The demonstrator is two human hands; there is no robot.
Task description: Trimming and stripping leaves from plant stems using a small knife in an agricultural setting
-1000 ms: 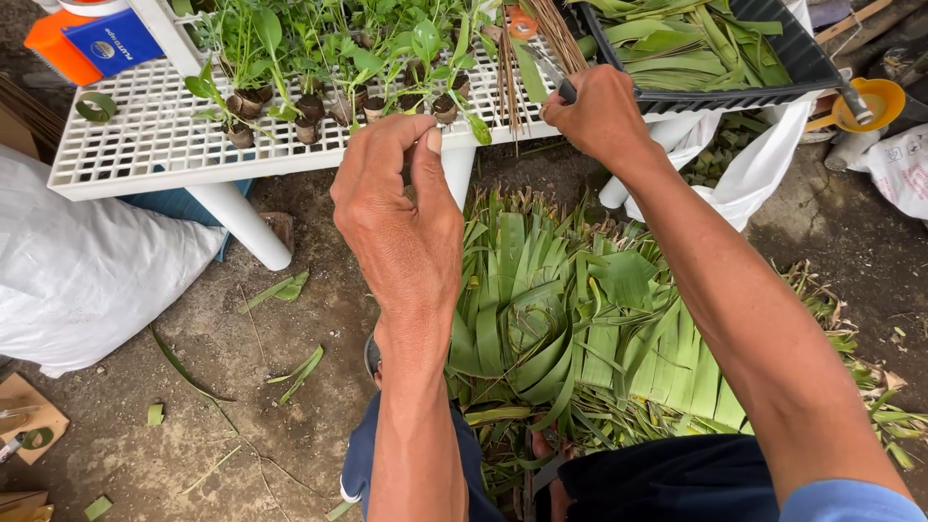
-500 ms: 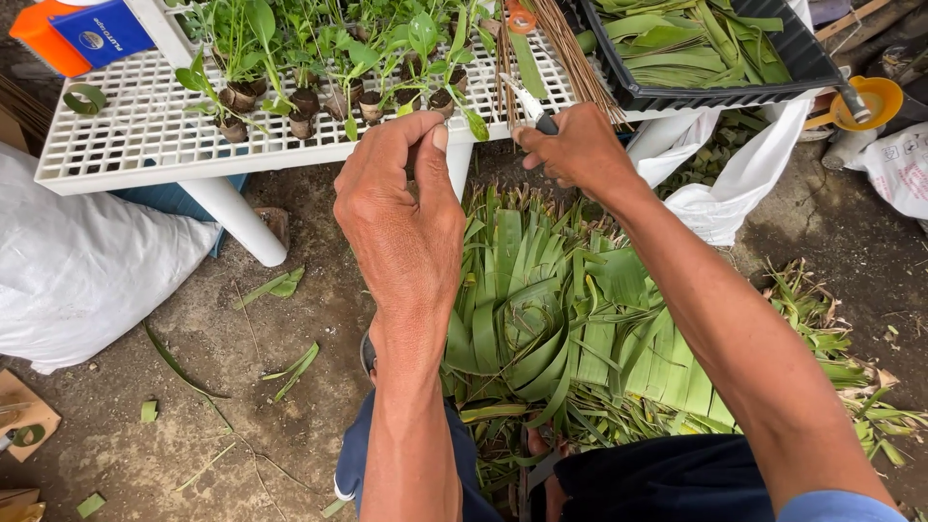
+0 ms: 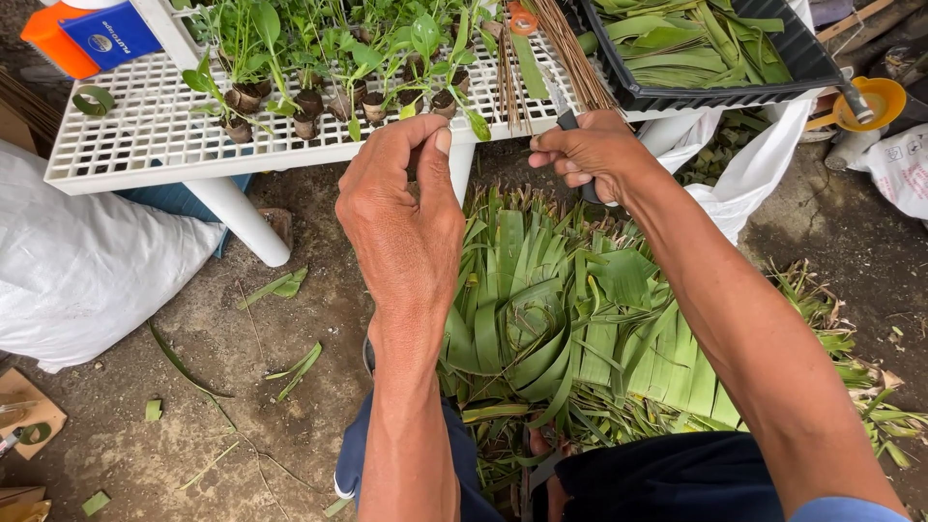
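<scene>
Left hand (image 3: pixel 401 227) is raised back-to-camera just below the edge of the white lattice table (image 3: pixel 126 135), fingers curled with thumb and forefinger tips nearly meeting; whatever it pinches sits behind the fingers, so can't tell if it holds anything. Right hand (image 3: pixel 590 155) is closed in a fist on a dark-handled knife (image 3: pixel 564 108), blade angled up over the table edge beside the bundle of thin brown sticks (image 3: pixel 565 48). Both hands hang over the pile of green leaf strips (image 3: pixel 570 329) on the ground; the knife handle is mostly buried in the fist, and the seedling pots (image 3: pixel 309 101) and black tray of leaves (image 3: pixel 715 53) are cut off by the top of frame.
</scene>
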